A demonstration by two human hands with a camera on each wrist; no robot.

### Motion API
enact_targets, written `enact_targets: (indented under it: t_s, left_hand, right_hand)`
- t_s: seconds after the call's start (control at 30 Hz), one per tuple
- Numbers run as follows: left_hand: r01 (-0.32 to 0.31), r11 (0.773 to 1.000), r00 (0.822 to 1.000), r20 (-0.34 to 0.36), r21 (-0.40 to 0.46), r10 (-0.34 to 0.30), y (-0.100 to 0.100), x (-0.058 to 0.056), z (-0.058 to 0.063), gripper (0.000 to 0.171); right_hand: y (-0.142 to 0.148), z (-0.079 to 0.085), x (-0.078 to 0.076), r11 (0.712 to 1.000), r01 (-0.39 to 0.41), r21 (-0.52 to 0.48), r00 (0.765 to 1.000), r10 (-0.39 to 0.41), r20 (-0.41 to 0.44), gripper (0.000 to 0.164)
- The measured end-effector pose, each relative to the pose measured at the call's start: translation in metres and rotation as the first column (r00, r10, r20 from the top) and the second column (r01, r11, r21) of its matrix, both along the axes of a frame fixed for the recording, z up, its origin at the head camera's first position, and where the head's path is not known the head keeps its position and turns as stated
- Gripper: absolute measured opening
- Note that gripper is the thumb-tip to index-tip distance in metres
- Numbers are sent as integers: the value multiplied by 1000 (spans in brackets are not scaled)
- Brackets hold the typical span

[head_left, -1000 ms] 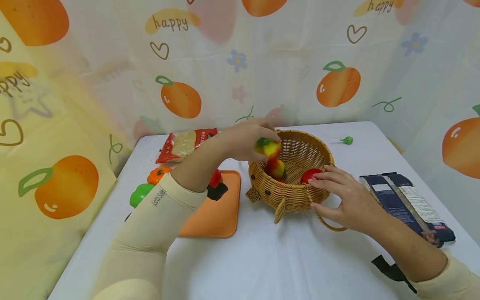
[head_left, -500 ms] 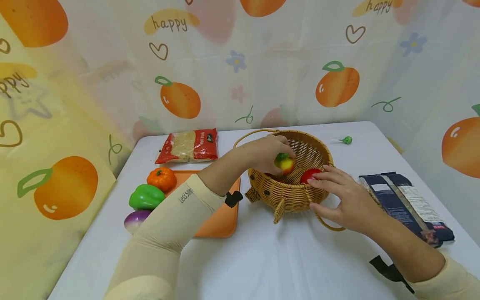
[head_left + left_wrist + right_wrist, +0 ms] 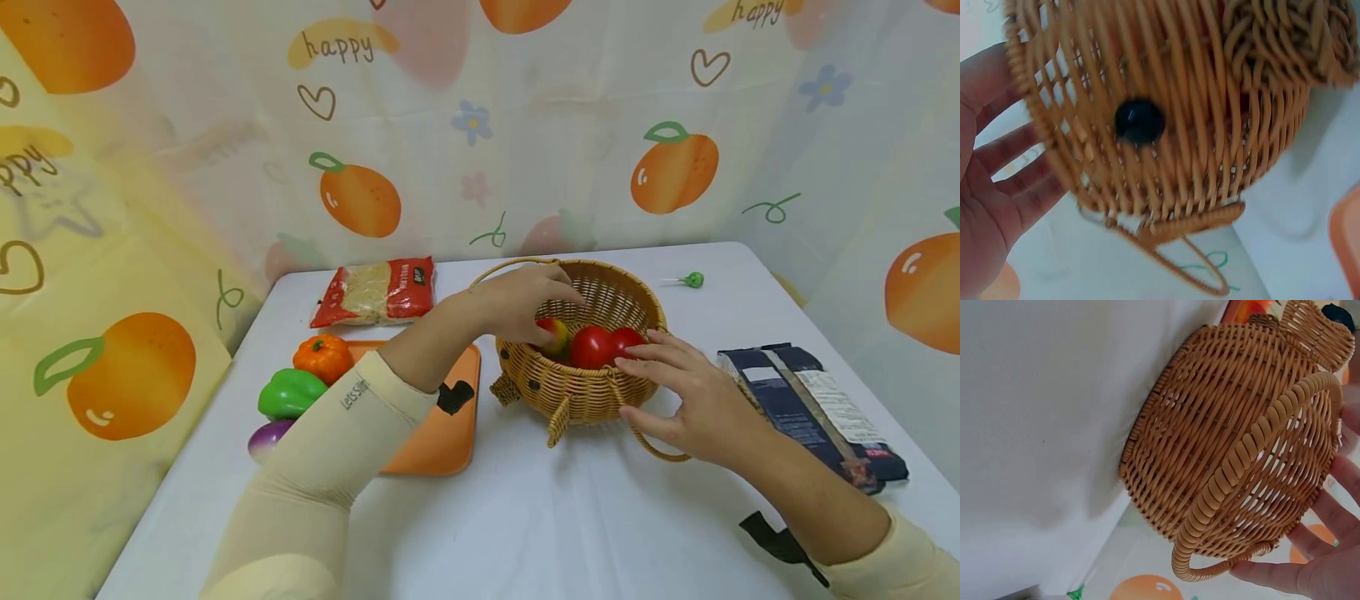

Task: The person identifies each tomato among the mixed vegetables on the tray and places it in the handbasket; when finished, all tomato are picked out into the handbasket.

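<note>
A round wicker basket (image 3: 570, 396) with black button eyes and woven ears stands on the table. Inside lie a red-and-yellow fruit (image 3: 557, 337), a round red fruit (image 3: 592, 347) and another red fruit (image 3: 627, 338), partly behind the right fingers. My left hand (image 3: 520, 302) hovers over the basket's left side with loosely bent fingers, nothing in them; the left wrist view has its fingers behind the rim. My right hand (image 3: 693, 398) rests at the right rim, fingers spread, thumb close to the handle (image 3: 1235, 462).
An orange tray (image 3: 450, 446) lies left of the basket. Beside it are an orange pumpkin-shaped vegetable (image 3: 323, 358), a green bell pepper (image 3: 291, 394) and a purple vegetable (image 3: 267, 439). A red packet (image 3: 378, 292), a green lollipop (image 3: 694, 280) and a dark packet (image 3: 813, 417) lie around.
My left hand carried the red, yellow and green fruit rightward into the basket and let go of it; it now lies red side up. The hand then drew back slightly left. My right hand stayed put.
</note>
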State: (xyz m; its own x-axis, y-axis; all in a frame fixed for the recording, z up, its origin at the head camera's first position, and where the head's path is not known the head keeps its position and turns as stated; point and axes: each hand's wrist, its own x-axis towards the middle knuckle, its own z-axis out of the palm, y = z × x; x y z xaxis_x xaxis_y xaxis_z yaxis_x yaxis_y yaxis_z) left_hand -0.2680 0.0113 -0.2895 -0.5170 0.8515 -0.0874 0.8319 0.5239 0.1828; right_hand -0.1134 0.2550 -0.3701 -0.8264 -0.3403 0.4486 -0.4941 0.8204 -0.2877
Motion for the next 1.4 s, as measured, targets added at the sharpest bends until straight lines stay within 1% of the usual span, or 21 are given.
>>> enact_targets:
  t_s: [0.13,0.27,0.33,0.4,0.5,0.6,0.77,0.9,1.0,1.13,1.23,1.33,1.4]
  left_hand:
    - [-34,999,999,-1,0,34,-15,-2,9,57]
    - [-92,996,996,13,-16,93,-35,-4,16,60]
    - [-106,994,994,9,-19,107,-46,-6,17,60]
    - [-125,992,992,12,-24,125,-57,-9,16,61]
    - [-162,985,986,27,-51,163,-73,-13,11,61]
    - [-213,972,974,57,-96,219,-88,-17,5,61]
    - [-282,946,949,95,-158,299,-111,-21,-4,61]
    - [-330,923,924,130,-198,358,-127,-24,-14,60]
    - [-334,917,917,150,-218,370,-136,-27,-24,58]
    - [-325,916,916,162,-235,367,-145,-31,-39,59]
    - [-346,906,902,177,-244,393,-149,-31,-47,59]
    - [-371,894,887,191,-252,421,-151,-31,-53,59]
    - [-372,891,883,198,-258,426,-152,-30,-55,59]
  right_hand:
    - [0,0,0,1000,5,0,1000,-5,4,58]
    - [0,0,0,1000,6,-1,1000,-6,5,58]
    - [0,0,0,1000,3,-3,1000,-3,7,57]
    - [0,-1,-1,1000,1,-5,1000,-1,8,57]
    - [0,0,-1,1000,0,-8,1000,0,6,57]
    - [0,-1,0,1000,-3,-13,1000,3,5,56]
    - [1,0,0,1000,-4,-13,1000,4,-2,57]
    - [0,0,0,1000,-2,-10,1000,2,-4,57]
    - [-1,0,0,1000,3,-10,1000,-3,0,57]
    - [-1,0,0,1000,8,-8,1000,-8,0,58]
    - [-1,0,0,1000,6,-6,1000,-6,3,58]
    - [-1,0,0,1000,7,-8,1000,-7,8,58]
    - [-1,0,0,1000,7,-9,1000,-7,11,58]
